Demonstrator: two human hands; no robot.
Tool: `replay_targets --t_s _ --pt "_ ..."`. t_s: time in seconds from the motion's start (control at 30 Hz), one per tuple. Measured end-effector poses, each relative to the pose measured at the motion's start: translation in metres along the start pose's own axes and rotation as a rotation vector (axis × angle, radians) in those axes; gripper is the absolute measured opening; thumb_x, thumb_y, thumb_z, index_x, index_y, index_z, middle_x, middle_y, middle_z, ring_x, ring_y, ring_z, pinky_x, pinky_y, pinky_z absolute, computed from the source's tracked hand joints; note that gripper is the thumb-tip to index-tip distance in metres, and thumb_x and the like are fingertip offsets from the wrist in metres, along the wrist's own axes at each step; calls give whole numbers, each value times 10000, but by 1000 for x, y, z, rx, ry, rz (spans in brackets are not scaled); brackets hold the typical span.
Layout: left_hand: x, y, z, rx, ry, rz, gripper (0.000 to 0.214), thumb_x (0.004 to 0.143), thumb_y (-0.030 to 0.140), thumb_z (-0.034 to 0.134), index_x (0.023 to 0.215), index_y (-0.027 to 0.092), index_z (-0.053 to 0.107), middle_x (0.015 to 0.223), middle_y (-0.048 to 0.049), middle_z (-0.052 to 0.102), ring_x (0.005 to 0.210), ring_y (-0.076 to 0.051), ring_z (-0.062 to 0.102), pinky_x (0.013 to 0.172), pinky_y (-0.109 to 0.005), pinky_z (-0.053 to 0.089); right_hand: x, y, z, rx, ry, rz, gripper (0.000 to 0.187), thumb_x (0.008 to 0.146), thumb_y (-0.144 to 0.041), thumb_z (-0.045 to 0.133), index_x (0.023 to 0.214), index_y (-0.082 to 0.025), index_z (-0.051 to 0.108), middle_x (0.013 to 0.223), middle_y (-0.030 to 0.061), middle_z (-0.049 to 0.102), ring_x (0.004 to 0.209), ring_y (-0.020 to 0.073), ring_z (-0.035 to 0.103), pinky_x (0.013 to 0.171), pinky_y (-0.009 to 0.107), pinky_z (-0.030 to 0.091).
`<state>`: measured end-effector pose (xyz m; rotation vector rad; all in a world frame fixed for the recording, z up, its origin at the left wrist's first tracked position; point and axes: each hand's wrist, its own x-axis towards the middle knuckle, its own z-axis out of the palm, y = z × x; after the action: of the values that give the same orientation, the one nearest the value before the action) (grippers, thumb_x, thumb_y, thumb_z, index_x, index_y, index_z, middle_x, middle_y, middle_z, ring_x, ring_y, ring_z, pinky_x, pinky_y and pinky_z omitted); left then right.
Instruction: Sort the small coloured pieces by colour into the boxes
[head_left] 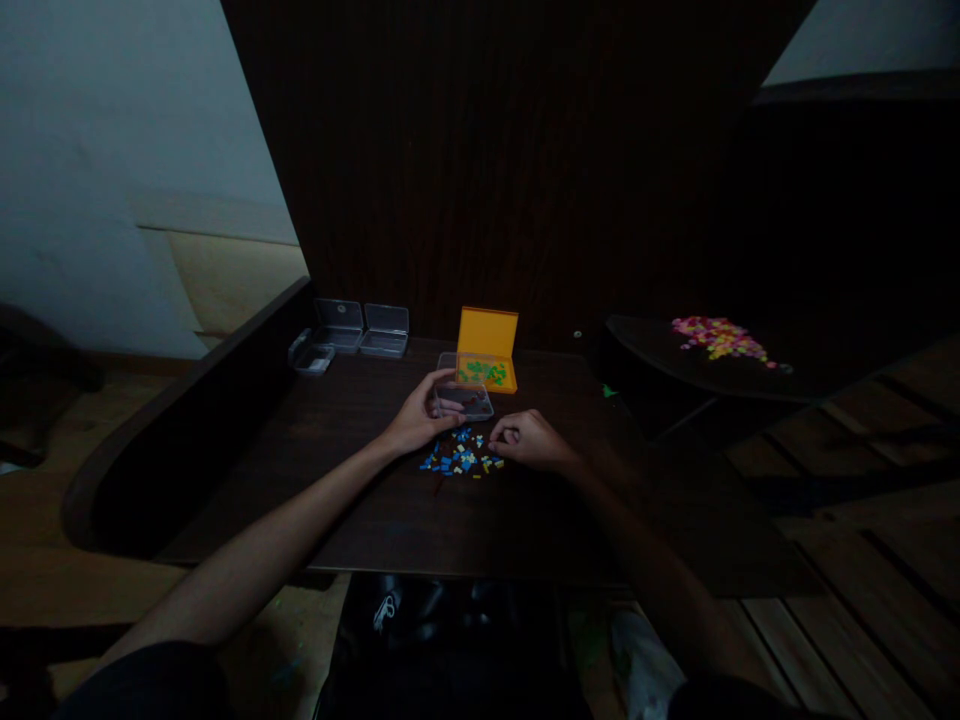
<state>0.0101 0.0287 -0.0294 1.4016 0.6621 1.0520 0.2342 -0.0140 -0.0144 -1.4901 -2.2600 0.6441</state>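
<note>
My left hand (428, 413) is closed around the left side of a clear plastic box (474, 404), which has a few small dark reddish pieces in it. My right hand (529, 440) is at the right edge of a loose pile of small blue, white and yellow pieces (463, 459). Its thumb and fingers are pinched together; whatever they hold, if anything, is too small to make out. Just behind the clear box stands an open orange-yellow box (488, 331), its lid raised, with small green pieces (484, 373) in its tray.
Several open clear boxes (385, 343) stand at the back left of the dark wooden table (360, 500). A raised side panel (187, 400) borders the left. On a curved shelf (652, 345) at right lies a heap of pink and yellow pieces (724, 340).
</note>
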Motion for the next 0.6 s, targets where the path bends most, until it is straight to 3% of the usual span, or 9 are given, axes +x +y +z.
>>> replay_targets --t_s 0.6 --pt "-1 0 1 7 -5 -8 751 624 154 801 1273 229 430 1272 -115 493 858 -131 658 757 -284 550 0 2 1 46 24 -60 106 733 -209 660 782 -152 735 554 -27 571 505 78 443 506 191 308"
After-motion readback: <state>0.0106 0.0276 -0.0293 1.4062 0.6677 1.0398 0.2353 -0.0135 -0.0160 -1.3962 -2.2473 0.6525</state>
